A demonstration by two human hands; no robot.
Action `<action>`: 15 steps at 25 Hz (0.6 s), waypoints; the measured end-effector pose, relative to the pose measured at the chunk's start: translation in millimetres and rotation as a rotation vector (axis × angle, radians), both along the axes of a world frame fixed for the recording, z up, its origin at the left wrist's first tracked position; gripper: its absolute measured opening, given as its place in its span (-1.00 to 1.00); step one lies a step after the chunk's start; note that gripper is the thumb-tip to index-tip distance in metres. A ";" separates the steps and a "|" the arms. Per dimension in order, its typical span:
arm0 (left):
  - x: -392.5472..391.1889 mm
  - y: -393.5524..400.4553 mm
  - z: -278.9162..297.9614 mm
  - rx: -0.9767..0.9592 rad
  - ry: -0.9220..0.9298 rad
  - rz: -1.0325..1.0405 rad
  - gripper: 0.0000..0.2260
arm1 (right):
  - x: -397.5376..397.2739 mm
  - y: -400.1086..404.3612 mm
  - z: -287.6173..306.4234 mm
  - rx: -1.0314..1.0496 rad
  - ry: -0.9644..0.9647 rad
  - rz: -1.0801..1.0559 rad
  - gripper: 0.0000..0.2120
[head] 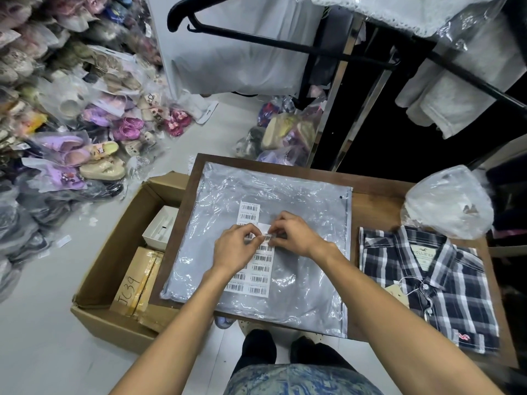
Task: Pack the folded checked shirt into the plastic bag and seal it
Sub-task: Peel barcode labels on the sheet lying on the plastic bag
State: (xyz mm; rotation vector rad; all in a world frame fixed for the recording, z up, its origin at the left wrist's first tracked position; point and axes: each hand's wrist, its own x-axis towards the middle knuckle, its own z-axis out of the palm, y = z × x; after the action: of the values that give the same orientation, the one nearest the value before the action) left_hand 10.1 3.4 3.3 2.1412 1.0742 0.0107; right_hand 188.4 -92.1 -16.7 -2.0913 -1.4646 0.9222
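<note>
A folded navy-and-white checked shirt (430,286) lies on the right side of the wooden table (373,206), collar away from me, with a paper tag on its front. A stack of flat clear plastic bags (299,280) covers the table's middle. On it rests a sheet of barcode stickers (255,269). My left hand (232,248) and my right hand (293,233) meet over that sheet, fingertips pinching one small barcode sticker (268,237) between them. Neither hand touches the shirt.
A crumpled clear bag (447,201) sits behind the shirt. Left of the table, an open cardboard box (114,252) holds a white box and taped parcels. Bagged shoes (85,132) pile up on the floor at left. Hangers and bagged garments hang overhead.
</note>
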 end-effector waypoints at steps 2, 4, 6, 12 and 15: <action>0.2 -0.7 -1.2 -0.014 -0.016 0.029 -0.86 | 1.1 -3.3 -1.0 0.015 -0.005 0.002 -0.75; 0.2 -0.5 -0.5 -0.081 -0.048 0.073 -0.86 | 1.6 -6.4 -1.8 0.027 0.005 -0.023 -0.79; -1.1 0.8 -1.9 -0.175 -0.125 0.139 -0.84 | -0.3 -10.0 -0.3 0.042 0.098 -0.123 -0.82; 5.5 -2.6 5.3 -0.259 -0.247 0.255 -0.88 | -4.8 -31.7 8.6 0.113 0.556 -0.431 -0.89; 21.2 -11.3 14.0 -0.231 -0.286 0.272 -0.89 | -2.0 -42.1 14.2 0.124 0.639 -0.534 -0.89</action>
State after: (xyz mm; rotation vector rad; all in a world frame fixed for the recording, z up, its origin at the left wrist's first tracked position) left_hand 31.4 -7.9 17.3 1.7154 1.1267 0.2972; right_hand 186.4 -134.2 -2.4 -1.7216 -0.5844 1.0936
